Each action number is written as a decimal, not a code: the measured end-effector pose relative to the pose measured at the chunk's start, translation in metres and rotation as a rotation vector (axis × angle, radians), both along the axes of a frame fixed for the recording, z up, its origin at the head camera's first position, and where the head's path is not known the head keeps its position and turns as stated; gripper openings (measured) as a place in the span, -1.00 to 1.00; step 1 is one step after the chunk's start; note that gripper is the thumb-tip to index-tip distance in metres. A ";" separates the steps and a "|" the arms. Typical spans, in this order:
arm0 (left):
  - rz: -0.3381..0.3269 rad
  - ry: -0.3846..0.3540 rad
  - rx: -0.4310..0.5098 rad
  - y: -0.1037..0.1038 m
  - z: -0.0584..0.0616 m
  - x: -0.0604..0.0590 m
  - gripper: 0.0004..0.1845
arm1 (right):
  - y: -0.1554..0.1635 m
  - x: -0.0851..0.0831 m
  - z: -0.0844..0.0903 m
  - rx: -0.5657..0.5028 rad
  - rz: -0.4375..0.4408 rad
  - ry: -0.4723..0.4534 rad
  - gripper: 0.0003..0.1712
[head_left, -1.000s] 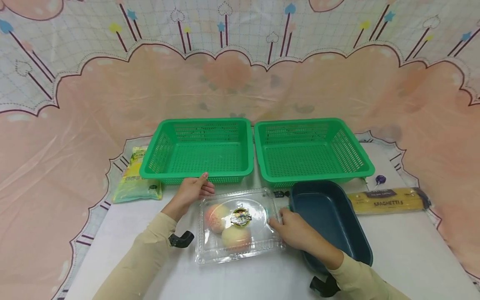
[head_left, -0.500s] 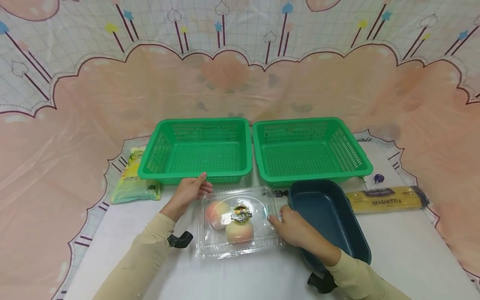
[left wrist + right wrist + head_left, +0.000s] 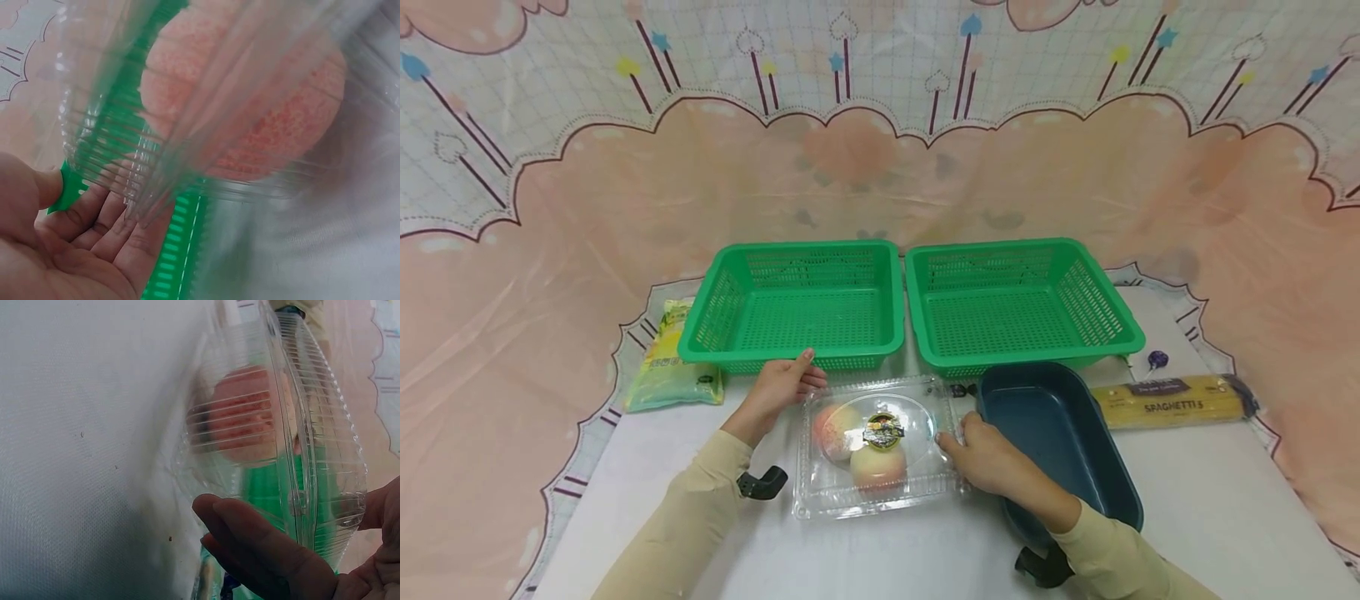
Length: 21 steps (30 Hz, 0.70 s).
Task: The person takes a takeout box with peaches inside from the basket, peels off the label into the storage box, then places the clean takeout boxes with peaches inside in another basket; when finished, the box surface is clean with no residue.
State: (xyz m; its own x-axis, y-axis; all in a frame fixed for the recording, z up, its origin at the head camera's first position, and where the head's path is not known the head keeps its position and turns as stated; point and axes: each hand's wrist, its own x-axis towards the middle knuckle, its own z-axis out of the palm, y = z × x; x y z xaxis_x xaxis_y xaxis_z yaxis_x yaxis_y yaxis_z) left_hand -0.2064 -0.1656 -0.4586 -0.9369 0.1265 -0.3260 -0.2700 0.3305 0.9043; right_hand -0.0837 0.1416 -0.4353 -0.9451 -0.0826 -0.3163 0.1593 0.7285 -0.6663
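A clear plastic clamshell box [image 3: 917, 417] with a round gold-and-black label [image 3: 883, 431] holds two pink-and-cream peaches [image 3: 878, 465]. At its right side my right hand [image 3: 996, 458] grips the box, thumb on the lid; the right wrist view shows the fingers [image 3: 269, 540] reaching along its lower side. My left hand [image 3: 778, 387] is at the back left corner, thumb raised. In the left wrist view its fairly straight fingers [image 3: 134, 250] lie against the box's ribbed edge, partly seen through the plastic. One peach [image 3: 244, 87] shows large there.
Two green baskets [image 3: 805, 362] [image 3: 1037, 360] stand side by side behind the box. A dark blue tray [image 3: 1060, 442] lies under the right forearm. Around them are a yellow-green bag [image 3: 677, 375], a spaghetti pack [image 3: 1176, 402], a purple lollipop [image 3: 1157, 359] and a small dark wrapped item [image 3: 962, 390].
The peaches have shifted slightly to the right and back inside the box. The box's front edge has risen a little in view. Both hands keep nearly the same places.
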 end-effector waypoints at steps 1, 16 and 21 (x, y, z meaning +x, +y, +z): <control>0.001 0.000 0.001 0.000 0.000 0.000 -0.37 | 0.000 0.000 0.000 0.001 0.000 -0.001 -0.56; 0.010 0.065 -0.068 -0.001 0.000 0.020 -0.36 | 0.008 -0.001 0.011 0.066 0.073 -0.030 -0.54; 0.010 0.067 -0.094 -0.001 -0.002 0.038 -0.43 | 0.011 -0.002 0.017 0.097 0.092 -0.051 -0.43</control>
